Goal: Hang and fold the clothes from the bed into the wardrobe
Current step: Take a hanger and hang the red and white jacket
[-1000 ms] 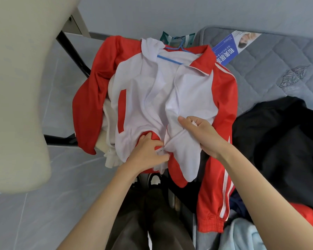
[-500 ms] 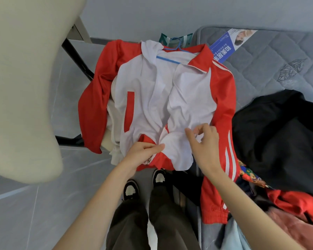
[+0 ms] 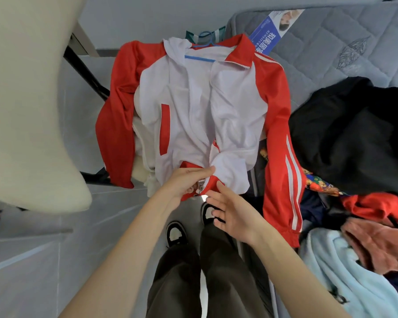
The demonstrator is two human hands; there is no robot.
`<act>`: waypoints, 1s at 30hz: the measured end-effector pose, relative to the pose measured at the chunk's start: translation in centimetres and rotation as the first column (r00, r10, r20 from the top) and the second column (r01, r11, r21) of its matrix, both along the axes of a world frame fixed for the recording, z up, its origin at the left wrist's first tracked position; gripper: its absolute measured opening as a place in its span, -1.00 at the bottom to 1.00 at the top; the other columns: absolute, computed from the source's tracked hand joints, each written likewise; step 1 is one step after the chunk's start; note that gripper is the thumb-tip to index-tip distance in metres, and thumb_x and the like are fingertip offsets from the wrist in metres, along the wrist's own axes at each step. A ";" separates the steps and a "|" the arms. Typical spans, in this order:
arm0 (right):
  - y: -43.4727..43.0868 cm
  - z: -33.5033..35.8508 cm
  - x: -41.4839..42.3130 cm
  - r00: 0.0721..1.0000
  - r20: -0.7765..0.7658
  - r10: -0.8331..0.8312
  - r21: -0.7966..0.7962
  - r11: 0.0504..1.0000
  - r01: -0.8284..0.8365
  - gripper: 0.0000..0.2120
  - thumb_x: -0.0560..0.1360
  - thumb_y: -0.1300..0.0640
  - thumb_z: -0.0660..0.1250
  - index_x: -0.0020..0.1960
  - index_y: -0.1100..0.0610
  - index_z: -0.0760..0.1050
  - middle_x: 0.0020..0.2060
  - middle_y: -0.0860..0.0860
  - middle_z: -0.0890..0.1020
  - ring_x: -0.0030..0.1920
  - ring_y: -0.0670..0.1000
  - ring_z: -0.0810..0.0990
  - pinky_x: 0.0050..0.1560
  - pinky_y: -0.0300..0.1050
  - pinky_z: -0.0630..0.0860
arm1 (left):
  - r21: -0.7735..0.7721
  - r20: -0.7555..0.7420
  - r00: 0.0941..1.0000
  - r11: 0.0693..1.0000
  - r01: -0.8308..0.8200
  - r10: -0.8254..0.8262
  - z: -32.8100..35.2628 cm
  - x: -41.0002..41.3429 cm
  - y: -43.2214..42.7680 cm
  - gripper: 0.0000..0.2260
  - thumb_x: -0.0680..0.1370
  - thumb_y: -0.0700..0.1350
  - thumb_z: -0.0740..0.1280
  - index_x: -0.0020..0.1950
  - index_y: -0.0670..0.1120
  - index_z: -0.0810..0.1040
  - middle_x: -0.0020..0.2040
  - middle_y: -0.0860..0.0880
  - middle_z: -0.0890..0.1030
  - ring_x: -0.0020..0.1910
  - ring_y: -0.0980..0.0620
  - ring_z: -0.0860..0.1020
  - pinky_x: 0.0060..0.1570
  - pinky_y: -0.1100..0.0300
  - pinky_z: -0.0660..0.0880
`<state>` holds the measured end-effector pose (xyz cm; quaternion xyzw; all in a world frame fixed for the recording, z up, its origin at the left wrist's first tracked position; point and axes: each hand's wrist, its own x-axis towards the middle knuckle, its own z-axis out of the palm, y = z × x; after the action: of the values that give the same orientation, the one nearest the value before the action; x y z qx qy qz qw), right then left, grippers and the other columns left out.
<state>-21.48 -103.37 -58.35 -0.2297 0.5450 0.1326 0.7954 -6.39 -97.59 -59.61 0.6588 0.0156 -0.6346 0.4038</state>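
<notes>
Red-and-white track jacket [image 3: 205, 106] on blue hanger [image 3: 200, 57] lies over bed [image 3: 331, 53] edge, long axis collar-far, hem-near. Grip of left hand [image 3: 184, 182] pinches hem at zipper end [image 3: 200, 188]; right hand [image 3: 234, 216] loose, holding nothing, just right of it, likely takes other zip half.

L hand [image 3: 184, 182] pinches jacket [image 3: 193, 111] hem, R hand [image 3: 234, 216] near.

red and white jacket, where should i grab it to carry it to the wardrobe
Take the blue hanger by its hook, from above the collar: it pokes free past the jacket top, and the shoulders already sit on it. The left hand only pinches the hem.
</notes>
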 end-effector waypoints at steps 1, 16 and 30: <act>0.0 0.1 0.2 1.000 0.026 -0.002 0.031 1.000 0.001 -0.58 0.37 -0.23 0.38 0.09 0.01 0.64 -0.10 -0.13 0.67 -0.24 -0.09 0.45 -0.19 -0.21 0.43 | 0.000 0.004 1.000 1.000 0.013 -0.013 0.0 0.1 0.0 -0.80 0.29 0.12 0.55 -0.22 0.04 0.72 -0.16 0.00 0.71 -0.15 0.09 0.68 -0.11 0.21 0.52; -0.1 -0.5 -0.9 0.949 0.177 -0.261 0.014 0.965 0.263 -0.88 0.35 0.04 0.47 -0.16 0.05 0.62 -0.31 -0.11 0.60 -0.40 -0.18 0.48 -0.23 -0.30 0.43 | -0.120 0.044 0.998 0.992 0.038 -0.033 0.9 0.2 -0.1 -0.92 0.47 0.09 0.41 -0.15 0.18 0.71 -0.21 0.22 0.66 -0.37 0.20 0.38 -0.29 0.35 0.32; 0.4 -0.2 0.8 0.971 0.200 -0.134 -0.317 0.928 0.194 -0.88 0.35 -0.01 0.46 -0.31 0.02 0.65 -0.41 -0.08 0.51 -0.36 -0.16 0.43 -0.22 -0.31 0.41 | -0.212 -0.147 0.844 0.817 -0.537 0.516 0.5 -1.4 1.9 -0.78 0.31 -0.21 0.51 -0.07 -0.02 0.69 -0.07 -0.02 0.71 -0.07 0.10 0.67 -0.20 0.35 0.56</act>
<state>-20.72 -102.96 -58.51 -0.3255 0.5050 -0.0498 0.7978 -7.80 -95.72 -59.08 0.5469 0.1353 -0.5218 0.6405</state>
